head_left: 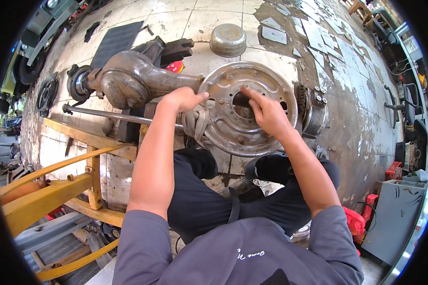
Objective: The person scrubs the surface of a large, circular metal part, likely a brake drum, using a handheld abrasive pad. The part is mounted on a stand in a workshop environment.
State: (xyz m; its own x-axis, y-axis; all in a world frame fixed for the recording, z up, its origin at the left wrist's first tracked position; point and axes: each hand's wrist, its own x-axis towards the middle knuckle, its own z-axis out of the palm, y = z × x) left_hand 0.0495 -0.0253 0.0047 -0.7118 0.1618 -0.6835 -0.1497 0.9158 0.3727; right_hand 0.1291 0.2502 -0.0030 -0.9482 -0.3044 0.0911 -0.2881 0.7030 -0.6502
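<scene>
A large round steel brake backing plate [223,133], dull and stained, stands in front of me at the end of the axle housing [123,78]. It has a big centre hole and several small holes. At its left rim is my left hand [183,99], its thumb stretched toward the plate and its fingers closed on a grey rag [196,121] that hangs below. My right hand [269,114] lies over the centre hole, index finger stretched out to the hole's upper edge, the other fingers partly curled and partly hidden.
A metal drum [228,40] sits on the tiled floor beyond the plate. To the right stands a hub assembly [315,111]. A long steel rod [114,113] runs below the housing. Yellow frame rails [52,194] fill the lower left; a grey cabinet [394,218] stands lower right.
</scene>
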